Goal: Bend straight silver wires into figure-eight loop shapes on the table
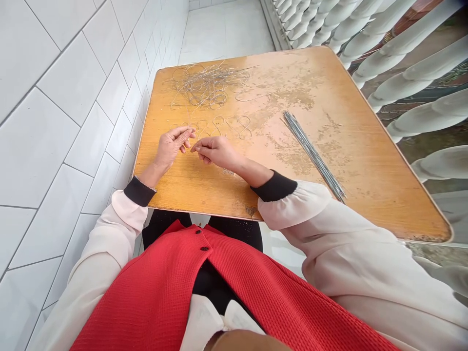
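My left hand (171, 146) is closed in a pinch above the near left part of the table. Close beside it, my right hand (217, 152) also pinches, palm down, its fingertips a little below those of the left. Between the fingertips is what looks like a thin wire, barely visible. Just beyond the hands lies a row of wire figure-eight loops (244, 127), partly hidden by my left hand. Some small wire rings (228, 171) rest on the table under my right wrist.
A tangled heap of thin bent wires (212, 83) lies at the far left of the wooden table (365, 146). On the right is a bundle of straight grey wires (314, 156). A tiled wall (91, 117) stands close on the left, a white balustrade (413, 83) on the right.
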Demonstrator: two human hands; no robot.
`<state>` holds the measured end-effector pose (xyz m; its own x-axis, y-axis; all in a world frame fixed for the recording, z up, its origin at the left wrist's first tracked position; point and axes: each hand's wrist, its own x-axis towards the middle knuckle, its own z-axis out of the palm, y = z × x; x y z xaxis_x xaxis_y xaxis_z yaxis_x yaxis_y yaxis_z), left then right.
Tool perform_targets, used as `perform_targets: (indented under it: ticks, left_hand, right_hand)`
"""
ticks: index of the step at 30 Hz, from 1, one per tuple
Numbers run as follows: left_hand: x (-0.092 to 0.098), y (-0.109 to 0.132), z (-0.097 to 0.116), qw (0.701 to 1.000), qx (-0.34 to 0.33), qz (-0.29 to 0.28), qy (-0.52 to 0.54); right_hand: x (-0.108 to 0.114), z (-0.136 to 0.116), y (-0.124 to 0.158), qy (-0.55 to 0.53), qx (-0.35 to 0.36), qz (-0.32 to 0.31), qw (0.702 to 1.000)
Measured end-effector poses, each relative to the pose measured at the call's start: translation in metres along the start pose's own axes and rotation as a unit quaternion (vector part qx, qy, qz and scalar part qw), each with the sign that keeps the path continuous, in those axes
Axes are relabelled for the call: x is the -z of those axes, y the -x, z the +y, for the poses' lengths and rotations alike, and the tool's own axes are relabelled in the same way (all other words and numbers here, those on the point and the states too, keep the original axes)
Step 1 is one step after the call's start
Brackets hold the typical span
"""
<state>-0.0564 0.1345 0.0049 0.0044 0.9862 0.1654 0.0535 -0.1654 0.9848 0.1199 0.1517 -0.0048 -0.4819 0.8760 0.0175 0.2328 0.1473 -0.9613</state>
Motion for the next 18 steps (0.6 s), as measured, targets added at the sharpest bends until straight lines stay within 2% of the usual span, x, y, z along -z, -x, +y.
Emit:
perform_targets:
  ticks: [3, 6, 8, 11, 13, 15, 18]
  left_hand:
    - [-0.002, 0.003, 0.001, 0.999, -0.002, -0.023, 0.033]
    - [-0.002, 0.003, 0.002, 0.998, 0.006, -0.030, 0.059]
    - [0.000, 0.002, 0.003, 0.997, 0.006, 0.003, 0.075]
    - [0.005, -0.001, 0.005, 0.992, 0.006, 0.086, 0.089]
    - [0.009, -0.003, 0.008, 0.986, 0.007, 0.132, 0.098]
    - [0.013, -0.005, 0.009, 0.980, 0.016, 0.163, 0.113]
    - [0.016, -0.007, 0.010, 0.973, 0.043, 0.176, 0.140]
  right_hand:
    - [-0.007, 0.001, 0.002, 0.051, 0.009, -0.014, 0.999]
    - [-0.007, 0.000, 0.003, 0.049, -0.010, -0.026, 0.998]
    - [-0.006, -0.002, 0.003, 0.026, -0.035, -0.035, 0.998]
    - [-0.005, -0.002, 0.004, -0.007, -0.087, -0.054, 0.995]
    - [-0.004, 0.001, 0.005, -0.015, -0.096, -0.064, 0.993]
    - [-0.001, 0.005, 0.006, -0.006, -0.059, -0.078, 0.995]
    - [0.006, 0.010, 0.006, 0.037, 0.039, -0.114, 0.992]
